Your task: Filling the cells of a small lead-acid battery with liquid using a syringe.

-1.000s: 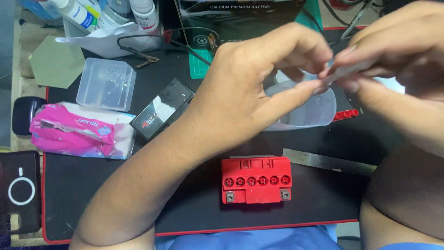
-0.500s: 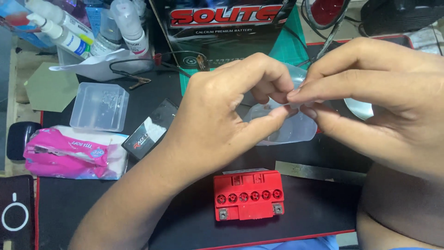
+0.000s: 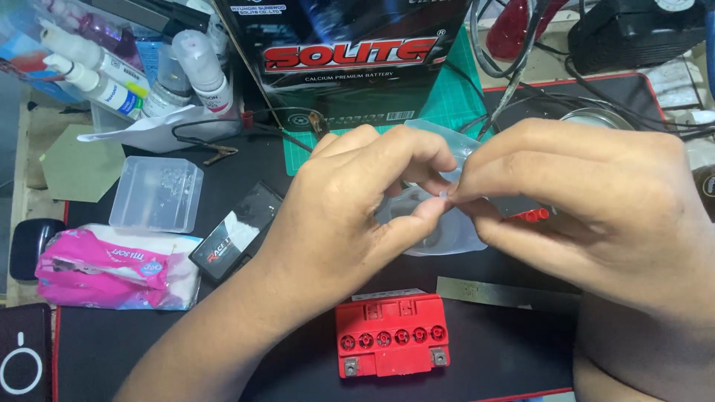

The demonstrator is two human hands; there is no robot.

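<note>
Left hand point(image 3: 350, 216) and right hand point(image 3: 588, 201) pinch a small clear plastic bag point(image 3: 439, 223), fingers closed on its unopened top, the red ribbed battery block point(image 3: 391, 335) lying untouched nearer on the worktop point(image 3: 149, 350).

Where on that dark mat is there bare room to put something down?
Bare mat lies left of the red battery, below the pink tissue pack, and right of it below the metal ruler. The back edge is crowded with bottles, a big box and cables.

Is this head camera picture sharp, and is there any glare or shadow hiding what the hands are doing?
Head view: mostly sharp; even overhead light, soft shadows. The left hand and right hand pinch a small clear piece, too tiny to identify. Slight sheen on the clear plastic bag; the red battery is crisp.
</note>
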